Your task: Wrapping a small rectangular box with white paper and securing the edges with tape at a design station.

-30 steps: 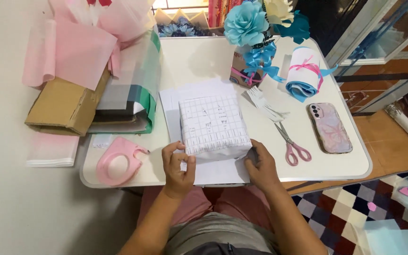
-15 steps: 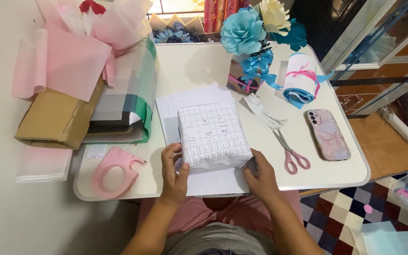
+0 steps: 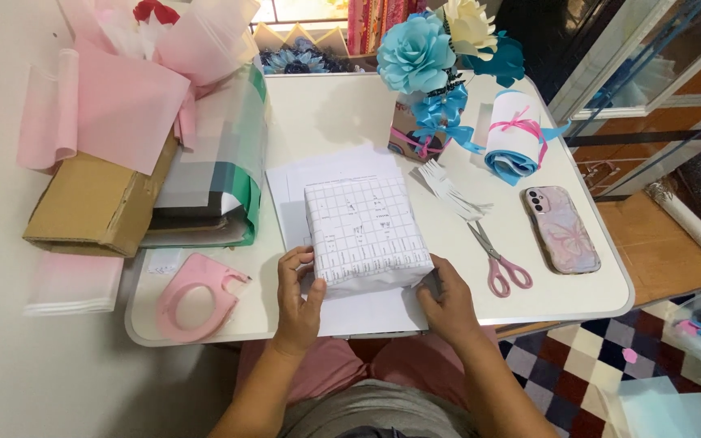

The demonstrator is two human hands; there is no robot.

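Note:
A box wrapped in white grid-patterned paper (image 3: 364, 231) sits on white sheets (image 3: 334, 174) on a small white table (image 3: 578, 300). My left hand (image 3: 298, 296) presses against the box's near-left corner, fingers spread on the wrapping. On the near-right corner my right hand (image 3: 445, 302) is folding the paper against the box's side. Both hands touch the wrapping at the box's front edge.
Pink-handled scissors (image 3: 501, 264) and a phone in a patterned case (image 3: 561, 229) lie right of the box. A pink tape dispenser (image 3: 195, 294) lies at left. Behind are a cardboard box (image 3: 95, 207), pink tissue (image 3: 115, 101), paper flowers (image 3: 432, 57) and a rolled blue-and-white paper (image 3: 513, 138).
Both hands stay at the box's front corners and shift slightly as they press the paper. The view has moved a little closer to the table.

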